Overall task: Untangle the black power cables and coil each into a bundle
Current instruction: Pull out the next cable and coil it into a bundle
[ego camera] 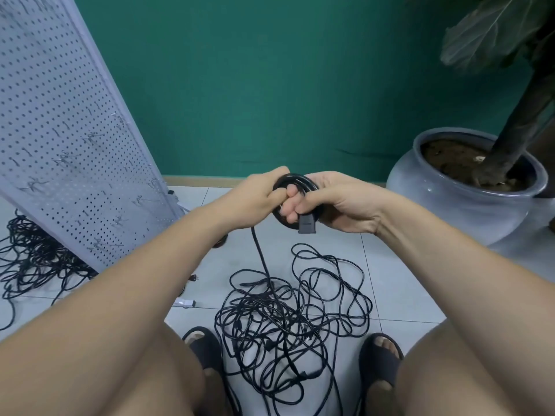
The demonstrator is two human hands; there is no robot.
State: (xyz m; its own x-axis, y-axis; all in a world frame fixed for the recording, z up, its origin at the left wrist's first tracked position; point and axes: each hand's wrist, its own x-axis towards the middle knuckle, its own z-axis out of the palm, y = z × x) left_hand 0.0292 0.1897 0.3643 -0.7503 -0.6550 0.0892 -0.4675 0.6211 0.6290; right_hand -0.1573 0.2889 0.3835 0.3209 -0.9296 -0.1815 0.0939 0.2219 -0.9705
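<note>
Between knees [168, 349] at 6 o'clock, on floor [396, 265]: tangle [288, 319] of black cable, sandals [201, 346] either side. Up at centre, gripping small coil [293, 176] w/ both hands: left hand [258, 196] clenched on its 9 o'clock rim, right hand [336, 199] w/ fingers curled thru the middle, plug [306, 225] poking out below at 6. Running from coil's lower left: one strand [259, 249], down into tangle.

Prob. mid-winding, plenty left on floor. Use right hand as fixed former; lay each turn flat beside the last, same dia. Draw strand slowly w/ left, stop on any snag, shake loops free rather than yank, to avoid tightening knots. Leave 2nd pile [33, 259] at 9 o'clock, by pegboard [60, 130], for later.
</note>
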